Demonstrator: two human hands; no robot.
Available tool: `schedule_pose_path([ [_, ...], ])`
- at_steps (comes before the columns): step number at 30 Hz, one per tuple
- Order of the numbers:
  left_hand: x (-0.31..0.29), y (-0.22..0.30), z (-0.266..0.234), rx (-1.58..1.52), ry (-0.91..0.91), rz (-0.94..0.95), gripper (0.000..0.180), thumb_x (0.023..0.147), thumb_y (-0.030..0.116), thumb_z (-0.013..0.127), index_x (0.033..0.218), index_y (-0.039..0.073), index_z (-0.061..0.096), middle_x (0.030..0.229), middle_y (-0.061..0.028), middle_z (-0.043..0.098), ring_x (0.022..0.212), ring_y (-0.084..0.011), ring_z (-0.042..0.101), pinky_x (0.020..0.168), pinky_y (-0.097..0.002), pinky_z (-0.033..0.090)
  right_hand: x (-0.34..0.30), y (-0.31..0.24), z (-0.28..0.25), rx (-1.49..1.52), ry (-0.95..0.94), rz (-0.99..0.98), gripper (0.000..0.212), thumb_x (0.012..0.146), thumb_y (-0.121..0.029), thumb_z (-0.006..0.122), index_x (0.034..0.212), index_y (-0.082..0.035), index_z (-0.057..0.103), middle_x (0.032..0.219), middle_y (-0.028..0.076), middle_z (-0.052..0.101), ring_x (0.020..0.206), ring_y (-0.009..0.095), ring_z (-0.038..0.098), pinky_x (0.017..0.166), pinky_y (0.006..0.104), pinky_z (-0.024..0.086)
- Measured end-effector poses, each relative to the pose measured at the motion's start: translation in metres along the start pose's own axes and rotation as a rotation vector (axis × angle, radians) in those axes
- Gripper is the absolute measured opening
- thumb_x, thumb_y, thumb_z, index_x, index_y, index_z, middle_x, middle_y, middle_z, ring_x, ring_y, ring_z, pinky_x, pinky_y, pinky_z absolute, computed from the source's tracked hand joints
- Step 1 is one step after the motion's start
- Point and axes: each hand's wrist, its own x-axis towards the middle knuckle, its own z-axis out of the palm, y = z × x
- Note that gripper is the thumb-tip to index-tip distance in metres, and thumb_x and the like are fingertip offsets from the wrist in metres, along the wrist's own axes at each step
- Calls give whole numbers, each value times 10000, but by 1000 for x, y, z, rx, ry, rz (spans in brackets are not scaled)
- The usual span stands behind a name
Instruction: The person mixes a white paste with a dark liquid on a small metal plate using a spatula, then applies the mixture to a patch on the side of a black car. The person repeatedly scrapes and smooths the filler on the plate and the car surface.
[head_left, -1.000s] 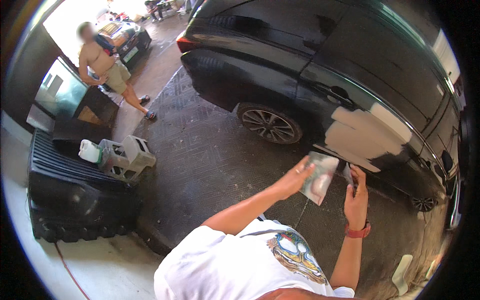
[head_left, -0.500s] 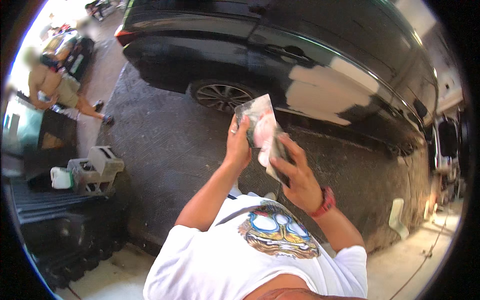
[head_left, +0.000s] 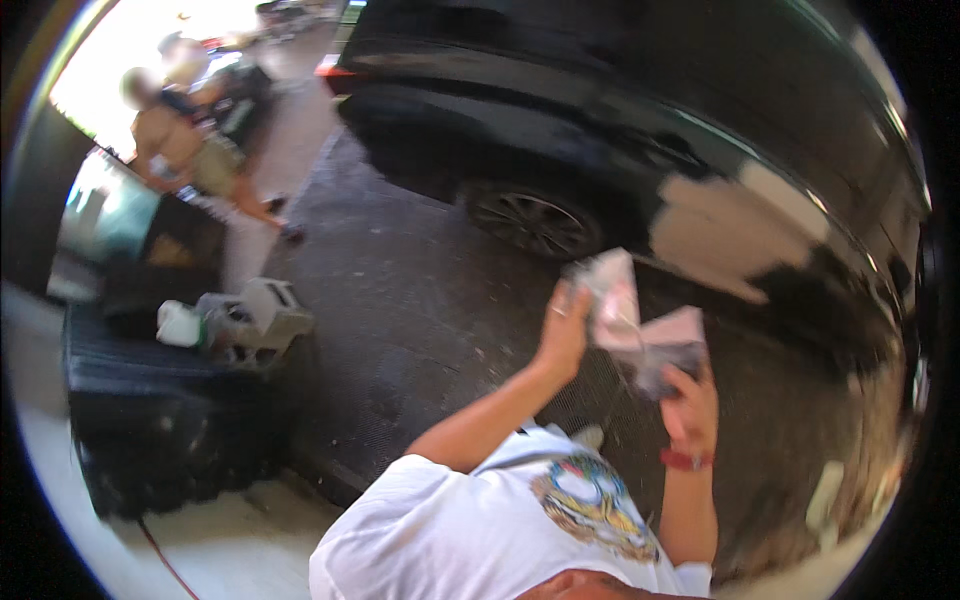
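Observation:
My left hand (head_left: pixel 565 325) grips a flat putty spreader (head_left: pixel 614 290) whose pale face carries a smear of pinkish putty. Closed around the dark handle side of a second putty spreader (head_left: pixel 677 330) is my right hand (head_left: pixel 692 408), with a red band at the wrist. The blades meet or overlap near their inner corners; motion blur hides the exact contact. Beyond them stands a black car (head_left: pixel 560 120). Its side has a dull, pale pinkish-beige patch (head_left: pixel 705 235) to the right of the wheel (head_left: pixel 535 222).
To the left, grey hollow blocks (head_left: pixel 270 315) and a white jug (head_left: pixel 180 323) rest on a black ribbed surface (head_left: pixel 130 370). Farther back, a person (head_left: pixel 185 145) sits beside another person. Dark textured matting (head_left: pixel 400 300) covers the floor.
My view has swung, so the car and blocks appear farther right. My right hand has turned its spreader so its broad pinkish face shows, and the two blades have spread apart.

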Motion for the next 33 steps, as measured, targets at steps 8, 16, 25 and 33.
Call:
schedule_pose_path([
  [8,-50,50,34,-424,-80,-241,529,1055,303,562,1496,39,438,1403,-118,577,1277,-195,552,1050,-344,469,-15,-38,-58,-488,-35,0,472,881,16,634,1348,33,567,1250,83,656,1104,180,625,1019,319,461],
  [16,-92,-5,82,-368,-518,-472,506,1034,301,593,1485,119,454,1313,-33,626,1206,-157,611,1045,-354,513,-21,-35,-184,-237,-100,91,647,890,-45,730,1469,-16,443,1308,51,587,1164,166,584,1024,325,464],
  [25,-138,-60,161,339,-329,-1,788,1058,478,489,1567,-68,240,1592,-227,353,1468,-279,352,1198,-355,271,-44,-91,-156,-1683,-147,-753,621,757,84,528,1304,-178,661,1414,100,531,1421,377,403,1193,660,171],
  [33,-104,-101,176,59,-31,177,552,1075,352,496,1492,1,413,1403,-171,565,1282,-249,551,1112,-370,411,-78,-139,-200,-1613,-415,-713,669,702,78,631,1293,-233,671,1437,115,508,1411,400,404,1168,704,183],
])
